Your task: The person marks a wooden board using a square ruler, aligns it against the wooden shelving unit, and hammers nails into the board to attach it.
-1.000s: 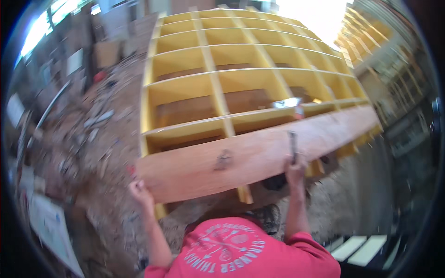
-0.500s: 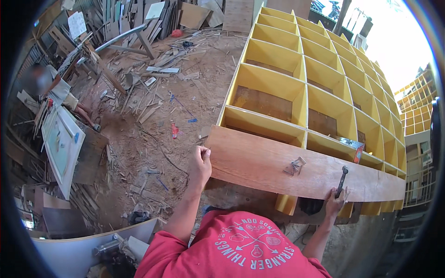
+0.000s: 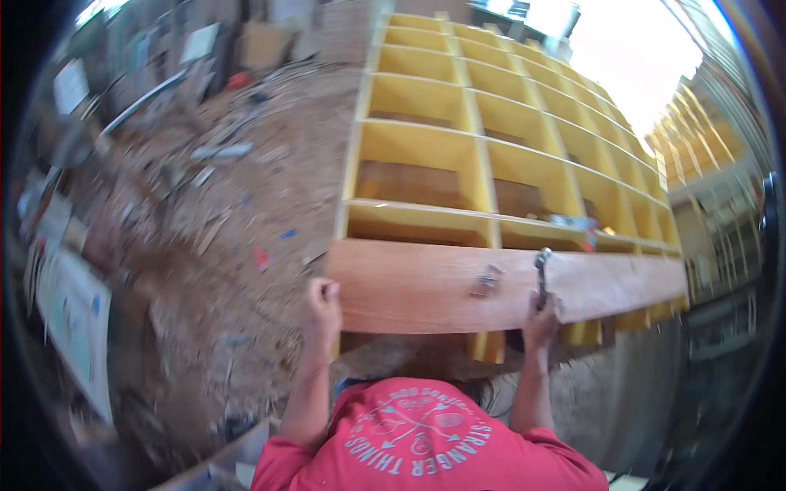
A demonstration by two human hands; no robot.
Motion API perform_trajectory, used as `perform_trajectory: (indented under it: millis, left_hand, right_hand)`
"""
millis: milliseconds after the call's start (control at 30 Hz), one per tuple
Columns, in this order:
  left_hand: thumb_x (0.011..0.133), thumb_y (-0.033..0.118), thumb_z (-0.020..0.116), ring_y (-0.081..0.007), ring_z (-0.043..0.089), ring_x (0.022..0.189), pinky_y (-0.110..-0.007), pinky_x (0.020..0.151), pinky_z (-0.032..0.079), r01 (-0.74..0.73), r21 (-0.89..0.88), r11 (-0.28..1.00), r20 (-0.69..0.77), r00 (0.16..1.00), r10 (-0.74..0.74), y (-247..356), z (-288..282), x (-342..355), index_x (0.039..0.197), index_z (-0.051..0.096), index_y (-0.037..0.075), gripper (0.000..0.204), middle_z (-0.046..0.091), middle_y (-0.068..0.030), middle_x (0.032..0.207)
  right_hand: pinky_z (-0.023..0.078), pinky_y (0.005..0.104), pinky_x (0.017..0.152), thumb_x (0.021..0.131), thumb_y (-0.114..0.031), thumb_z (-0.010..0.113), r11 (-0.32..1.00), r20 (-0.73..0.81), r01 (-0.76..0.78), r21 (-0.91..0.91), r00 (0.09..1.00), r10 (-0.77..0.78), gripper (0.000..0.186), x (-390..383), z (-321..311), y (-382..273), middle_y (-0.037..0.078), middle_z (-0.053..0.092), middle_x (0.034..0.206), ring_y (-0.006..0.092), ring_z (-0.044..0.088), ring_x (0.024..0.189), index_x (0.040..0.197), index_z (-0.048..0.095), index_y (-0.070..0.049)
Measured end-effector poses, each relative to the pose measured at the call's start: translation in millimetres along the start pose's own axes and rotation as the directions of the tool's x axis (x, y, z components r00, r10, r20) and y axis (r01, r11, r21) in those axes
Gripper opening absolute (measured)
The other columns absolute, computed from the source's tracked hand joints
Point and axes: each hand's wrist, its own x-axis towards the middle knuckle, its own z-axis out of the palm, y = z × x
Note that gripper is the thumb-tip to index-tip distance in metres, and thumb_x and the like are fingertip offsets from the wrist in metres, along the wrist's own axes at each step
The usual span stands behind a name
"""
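Observation:
A long strip of reddish plywood (image 3: 401, 286) lies across the near edge of a large yellow wooden grid frame (image 3: 422, 147). At the strip's left end, my left hand (image 3: 321, 311) is closed on its edge; blur softens the fingers. My right hand (image 3: 540, 321) grips a hammer (image 3: 542, 274) by its handle at the near edge, head pointing away from me over the plywood. Just left of the hammer, a small pile of nails (image 3: 486, 281) rests on the strip.
In a grid compartment beyond the strip sits a box with a red end (image 3: 589, 234). Wood scraps litter the dirt floor (image 3: 303, 155) on the left. A pale framed panel (image 3: 78, 327) leans at far left; another yellow grid (image 3: 696, 131) stands at far right.
The whole view has swung and blurred. My right hand has brought the hammer leftward along the strip, closer to the nails. My left hand stays at the strip's left end.

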Motion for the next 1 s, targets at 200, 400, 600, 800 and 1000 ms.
perform_trajectory:
  millis: [200,400,600,800,1000]
  left_hand:
    - [0.113,0.019,0.055,-0.0452,0.067,0.096,-0.054,0.088,0.052,-0.026,0.176,0.984,-0.056,0.998,0.036,-13.7,2.7,20.0,0.118,0.055,0.003,0.017,0.068,-0.0251,0.106]
    - [0.115,0.018,0.051,-0.0481,0.065,0.104,-0.056,0.092,0.050,0.022,0.343,0.939,-0.042,0.999,-0.008,-12.1,22.5,22.8,0.122,0.052,0.004,0.015,0.067,-0.0273,0.112]
    - [0.115,0.017,0.051,-0.0426,0.063,0.103,-0.052,0.093,0.050,-0.005,0.340,0.940,-0.193,0.978,0.075,-14.4,29.9,17.4,0.114,0.055,0.000,0.017,0.065,-0.0234,0.110]
    - [0.114,0.017,0.054,-0.0317,0.060,0.099,-0.046,0.092,0.050,-0.054,0.237,0.970,-0.195,0.975,0.102,-15.6,28.4,19.9,0.110,0.056,-0.001,0.019,0.062,-0.0162,0.105]
    - [0.113,0.018,0.056,-0.0310,0.060,0.098,-0.045,0.092,0.049,-0.090,0.271,0.958,-0.206,0.967,0.149,-33.9,27.6,23.6,0.110,0.057,-0.001,0.019,0.062,-0.0153,0.103]
  right_hand:
    - [0.050,0.0556,0.077,0.106,-0.033,0.071,0.968,-0.337,-0.220,0.122,0.908,0.249,0.035,33.6,-19.5,73.9,0.024,0.069,0.094,0.0461,0.067,0.089,0.099,0.064,0.001]
    - [0.052,0.0565,0.077,0.100,-0.039,0.077,0.877,-0.439,-0.462,0.131,0.766,0.469,0.039,113.7,-70.6,219.2,0.023,0.072,0.097,0.0454,0.070,0.091,0.101,0.067,-0.001]
    - [0.053,0.0445,0.076,0.089,-0.024,0.090,0.602,-0.146,-0.498,0.624,0.683,0.716,0.032,183.8,-69.9,295.4,0.003,0.063,0.089,0.0201,0.064,0.083,0.096,0.064,-0.007]
    - [0.049,0.0309,0.077,0.090,0.000,0.082,0.257,0.026,-0.289,0.922,0.710,0.704,0.029,193.6,-47.4,325.7,-0.002,0.055,0.094,0.0124,0.055,0.079,0.103,0.060,-0.011]
    - [0.046,0.0291,0.069,0.090,0.004,0.079,0.300,-0.036,-0.234,0.925,0.733,0.680,0.033,187.7,-71.4,309.7,-0.005,0.049,0.085,0.0102,0.053,0.074,0.093,0.052,-0.013]
